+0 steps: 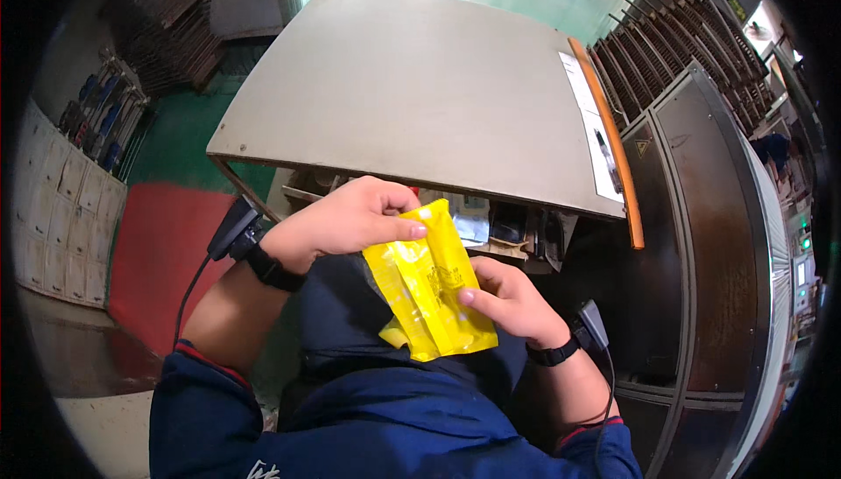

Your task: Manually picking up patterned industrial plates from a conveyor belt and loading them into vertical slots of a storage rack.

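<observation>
A shiny yellow plastic packet (429,286) with dark print is held up over my lap, in front of the table's near edge. My left hand (363,220) pinches its upper left part, thumb on the front face and fingers behind. On the other side, my right hand (510,302) grips the right edge, with its thumb lying on the front. The packet's lower end hangs loose, and a small yellow flap sticks out at its lower left. What is inside the packet cannot be seen.
Ahead stands a grey-topped table (412,85), papers and a pen (604,150) near its right side beside an orange strip (613,146). Below the top is a shelf with assorted items (508,225). A dark metal cabinet (648,251) rises at right; lockers (61,207) stand far left.
</observation>
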The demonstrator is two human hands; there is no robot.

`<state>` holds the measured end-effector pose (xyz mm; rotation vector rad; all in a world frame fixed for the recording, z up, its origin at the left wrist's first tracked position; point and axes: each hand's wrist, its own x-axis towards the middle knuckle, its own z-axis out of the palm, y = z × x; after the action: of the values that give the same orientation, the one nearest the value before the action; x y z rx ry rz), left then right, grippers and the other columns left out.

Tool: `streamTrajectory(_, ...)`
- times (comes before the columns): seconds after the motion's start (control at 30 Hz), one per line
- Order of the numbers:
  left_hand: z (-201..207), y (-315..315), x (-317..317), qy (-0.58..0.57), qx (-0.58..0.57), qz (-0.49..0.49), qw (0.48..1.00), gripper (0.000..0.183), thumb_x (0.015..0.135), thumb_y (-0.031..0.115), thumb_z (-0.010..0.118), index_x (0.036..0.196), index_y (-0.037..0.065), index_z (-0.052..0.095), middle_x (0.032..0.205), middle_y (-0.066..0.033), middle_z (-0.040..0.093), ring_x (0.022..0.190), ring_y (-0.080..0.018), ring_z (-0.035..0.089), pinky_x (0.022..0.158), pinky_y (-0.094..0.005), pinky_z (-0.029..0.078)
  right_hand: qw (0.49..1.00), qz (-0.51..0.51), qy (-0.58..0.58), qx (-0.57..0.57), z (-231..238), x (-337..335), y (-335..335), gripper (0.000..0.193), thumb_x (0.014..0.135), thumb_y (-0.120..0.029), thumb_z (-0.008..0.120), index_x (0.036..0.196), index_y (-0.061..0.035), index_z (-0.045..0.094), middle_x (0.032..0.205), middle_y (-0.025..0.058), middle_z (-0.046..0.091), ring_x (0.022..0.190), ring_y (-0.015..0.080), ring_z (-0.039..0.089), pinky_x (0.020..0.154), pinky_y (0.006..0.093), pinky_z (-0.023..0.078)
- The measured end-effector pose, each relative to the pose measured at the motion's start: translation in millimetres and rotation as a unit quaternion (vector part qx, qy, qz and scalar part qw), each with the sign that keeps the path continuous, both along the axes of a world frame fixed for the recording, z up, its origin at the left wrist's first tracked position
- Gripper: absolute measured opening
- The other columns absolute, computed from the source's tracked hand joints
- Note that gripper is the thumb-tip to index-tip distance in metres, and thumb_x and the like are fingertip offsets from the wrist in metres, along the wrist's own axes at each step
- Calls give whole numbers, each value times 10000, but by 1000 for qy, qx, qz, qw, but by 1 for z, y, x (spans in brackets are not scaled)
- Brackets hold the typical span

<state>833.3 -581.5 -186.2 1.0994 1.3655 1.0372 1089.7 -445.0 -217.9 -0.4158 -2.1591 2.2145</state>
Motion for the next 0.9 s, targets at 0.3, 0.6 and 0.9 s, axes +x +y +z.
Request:
streamTrajectory(0.3, -10, -33, 25, 98, 151, 360, 916, 241, 994, 81, 560, 1217, 0, 600, 965, -61, 659, 846, -135, 635, 794, -274, 520, 959, -263, 92, -45, 2, 11, -5, 249, 1022, -167, 610, 1174, 23, 661, 1057, 23, 705, 921, 76, 625, 819, 248, 508)
streamTrajectory(0.6, -56, -88, 103, 112, 2, 37, 993, 365, 993, 147, 596, 1309, -33, 565, 1183, -150, 673, 1062, -227, 664, 941, -344, 511, 946, -305, 91, -54, 1, 15, -4, 246, 1026, -169, 598, 1166, 23, 659, 1062, 31, 705, 930, 77, 623, 838, 250, 501)
streamTrajectory(0.9, -66, -63, 114, -126, 34, 116, 985, 475, 1024, 195, 584, 1424, -12, 431, 1258, -112, 616, 1179, -191, 589, 1029, -330, 449, 950, -287, 100, -77, -8, 25, -16, 257, 1025, -167, 600, 1191, 23, 650, 1099, 33, 700, 986, 90, 623, 888, 268, 497)
